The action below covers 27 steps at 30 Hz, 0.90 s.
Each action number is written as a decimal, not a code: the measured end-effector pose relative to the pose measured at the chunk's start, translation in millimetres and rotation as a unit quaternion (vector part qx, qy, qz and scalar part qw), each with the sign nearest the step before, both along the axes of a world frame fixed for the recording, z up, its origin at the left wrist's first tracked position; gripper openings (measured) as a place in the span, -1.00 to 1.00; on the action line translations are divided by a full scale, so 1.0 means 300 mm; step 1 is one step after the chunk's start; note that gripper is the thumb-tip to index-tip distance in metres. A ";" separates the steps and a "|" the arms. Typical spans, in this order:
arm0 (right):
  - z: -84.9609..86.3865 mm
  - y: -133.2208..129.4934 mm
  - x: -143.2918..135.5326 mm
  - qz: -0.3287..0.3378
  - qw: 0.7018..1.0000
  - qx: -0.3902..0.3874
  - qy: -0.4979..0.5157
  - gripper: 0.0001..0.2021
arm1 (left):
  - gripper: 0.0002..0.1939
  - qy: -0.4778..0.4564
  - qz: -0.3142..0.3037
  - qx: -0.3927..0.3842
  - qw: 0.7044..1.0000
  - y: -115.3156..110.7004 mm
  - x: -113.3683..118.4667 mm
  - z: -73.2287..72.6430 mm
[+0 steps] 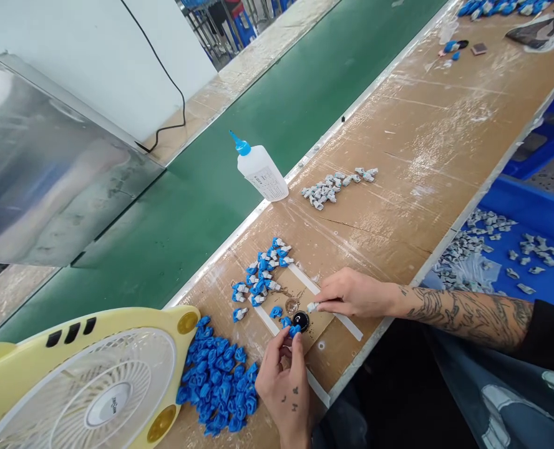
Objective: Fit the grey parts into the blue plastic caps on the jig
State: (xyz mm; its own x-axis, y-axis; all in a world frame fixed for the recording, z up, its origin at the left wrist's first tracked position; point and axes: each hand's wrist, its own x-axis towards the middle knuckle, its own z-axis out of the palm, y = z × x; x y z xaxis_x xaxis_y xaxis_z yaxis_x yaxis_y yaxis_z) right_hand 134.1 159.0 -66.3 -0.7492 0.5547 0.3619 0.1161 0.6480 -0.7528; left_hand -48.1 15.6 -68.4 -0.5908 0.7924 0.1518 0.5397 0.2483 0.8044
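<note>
My left hand [284,383] pinches a small blue part [295,330] at the front edge of a small round black dish [301,321]. My right hand [354,293] holds a small pale grey piece [312,307] between thumb and fingers, just beyond the dish and apart from the blue part. Two more blue parts [276,311] lie close to the dish on a cardboard sheet [321,322] taped down with white strips. Behind them is a cluster of joined blue-and-grey pieces [261,274]. A heap of loose blue parts [218,377] sits left of my left hand.
A yellow fan [183,349] stands at the left. A white squeeze bottle [262,174] with a blue nozzle stands beside the green conveyor belt [221,206]. Loose grey pieces [324,190] lie on the brown table [398,206]. At right, a blue bin [539,212] holds more grey pieces.
</note>
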 end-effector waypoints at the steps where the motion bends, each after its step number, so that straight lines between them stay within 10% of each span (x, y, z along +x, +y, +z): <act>1: 0.001 -0.015 -0.010 -0.005 0.999 -0.028 0.037 -0.78 | -0.76 -0.053 0.032 0.005 0.998 0.001 0.006 0.005; 9: -0.002 -0.112 -0.099 -0.043 0.982 -0.084 0.166 -0.60 | -0.60 -0.337 0.103 0.096 0.931 0.048 0.044 0.055; 27: 0.030 -0.042 -0.115 0.057 0.997 0.003 0.048 -0.75 | -0.62 -0.398 0.054 0.070 0.913 0.064 0.022 0.062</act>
State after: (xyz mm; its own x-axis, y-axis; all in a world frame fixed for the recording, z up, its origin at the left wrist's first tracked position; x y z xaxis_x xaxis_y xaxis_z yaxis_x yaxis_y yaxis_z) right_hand 99.5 146.5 -57.1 -0.7685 0.4661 0.4383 -0.0315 0.6566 -0.7536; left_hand -41.6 34.8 -49.8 -0.6324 0.7281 -0.2645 -0.2508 0.1306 0.9592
